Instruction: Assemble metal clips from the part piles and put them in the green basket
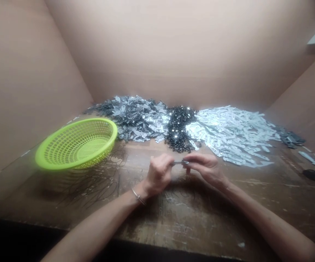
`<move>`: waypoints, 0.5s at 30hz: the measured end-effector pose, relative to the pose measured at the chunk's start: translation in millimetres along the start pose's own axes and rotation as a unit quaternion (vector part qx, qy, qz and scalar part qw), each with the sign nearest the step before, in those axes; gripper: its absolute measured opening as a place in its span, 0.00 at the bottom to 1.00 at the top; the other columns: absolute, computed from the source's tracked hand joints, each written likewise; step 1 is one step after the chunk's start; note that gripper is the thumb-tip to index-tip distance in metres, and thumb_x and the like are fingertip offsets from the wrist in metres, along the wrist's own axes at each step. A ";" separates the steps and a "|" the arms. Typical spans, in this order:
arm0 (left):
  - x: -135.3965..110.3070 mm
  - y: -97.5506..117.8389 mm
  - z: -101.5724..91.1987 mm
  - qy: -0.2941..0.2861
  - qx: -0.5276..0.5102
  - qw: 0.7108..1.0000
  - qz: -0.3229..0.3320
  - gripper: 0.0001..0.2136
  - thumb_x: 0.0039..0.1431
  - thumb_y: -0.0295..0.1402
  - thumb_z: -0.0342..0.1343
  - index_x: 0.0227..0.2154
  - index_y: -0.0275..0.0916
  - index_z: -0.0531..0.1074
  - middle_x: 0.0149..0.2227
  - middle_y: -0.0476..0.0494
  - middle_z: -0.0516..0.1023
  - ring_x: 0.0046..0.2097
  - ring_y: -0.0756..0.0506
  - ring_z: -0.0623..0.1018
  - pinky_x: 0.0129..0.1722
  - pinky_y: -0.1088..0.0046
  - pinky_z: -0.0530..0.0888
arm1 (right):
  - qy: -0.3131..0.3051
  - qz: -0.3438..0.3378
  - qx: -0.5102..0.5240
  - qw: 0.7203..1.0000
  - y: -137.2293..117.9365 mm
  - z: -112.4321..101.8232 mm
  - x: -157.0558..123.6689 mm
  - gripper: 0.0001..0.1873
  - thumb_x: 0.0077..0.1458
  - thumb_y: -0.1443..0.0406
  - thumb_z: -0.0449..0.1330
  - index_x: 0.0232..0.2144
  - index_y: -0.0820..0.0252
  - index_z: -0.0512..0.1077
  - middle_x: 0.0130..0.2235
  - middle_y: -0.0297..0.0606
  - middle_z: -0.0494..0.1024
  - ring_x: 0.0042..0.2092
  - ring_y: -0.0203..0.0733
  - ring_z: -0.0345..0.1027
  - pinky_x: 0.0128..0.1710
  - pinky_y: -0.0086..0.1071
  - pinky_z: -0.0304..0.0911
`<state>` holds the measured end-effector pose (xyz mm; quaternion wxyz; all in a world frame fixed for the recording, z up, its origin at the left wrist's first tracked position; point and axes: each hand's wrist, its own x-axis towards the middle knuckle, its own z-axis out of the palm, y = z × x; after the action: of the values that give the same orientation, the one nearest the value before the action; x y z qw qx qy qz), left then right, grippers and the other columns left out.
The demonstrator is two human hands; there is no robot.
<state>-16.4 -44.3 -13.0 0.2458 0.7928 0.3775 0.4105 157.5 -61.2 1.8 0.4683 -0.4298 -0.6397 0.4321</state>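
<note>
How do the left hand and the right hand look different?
The left hand is curled up like a fist, but the right hand has its fingers stretched out more.
The left hand has a shiny bangle at its wrist; the right hand shows none.
Both are bare and hold a small metal piece between them.

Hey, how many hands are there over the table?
2: the left hand and the right hand, both holding a small metal piece, just in front of the dark heap.
</note>
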 end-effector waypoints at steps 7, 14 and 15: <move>-4.2 -5.7 1.5 0.021 0.037 0.997 0.065 0.10 0.50 0.23 0.42 0.26 0.37 0.68 0.30 0.40 0.69 0.34 0.47 0.68 0.34 0.74 0.63 | 0.005 -0.015 -0.015 1.000 -6.6 1.0 -1.9 0.08 0.42 0.70 0.59 0.30 0.65 0.71 0.26 0.37 0.72 0.23 0.36 0.66 0.25 0.34 0.67; -0.4 -9.2 4.9 0.068 0.092 0.982 0.153 0.08 0.49 0.20 0.42 0.26 0.34 0.66 0.27 0.42 0.69 0.30 0.50 0.68 0.28 0.75 0.65 | -0.019 -0.052 -0.053 0.997 -4.7 -1.2 -0.3 0.09 0.41 0.71 0.59 0.31 0.64 0.71 0.27 0.37 0.72 0.26 0.36 0.65 0.25 0.32 0.64; -0.1 -9.2 5.1 0.068 0.100 0.980 0.156 0.08 0.49 0.20 0.42 0.26 0.33 0.65 0.27 0.42 0.69 0.30 0.50 0.68 0.28 0.76 0.65 | -0.018 -0.057 -0.065 0.996 -4.2 -1.4 -0.2 0.09 0.41 0.71 0.59 0.31 0.64 0.71 0.27 0.37 0.72 0.27 0.36 0.65 0.26 0.32 0.64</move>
<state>-15.9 -39.3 -22.2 0.0720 0.8327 0.3042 0.4570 158.3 -62.2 6.1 0.4515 -0.4149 -0.6981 0.3697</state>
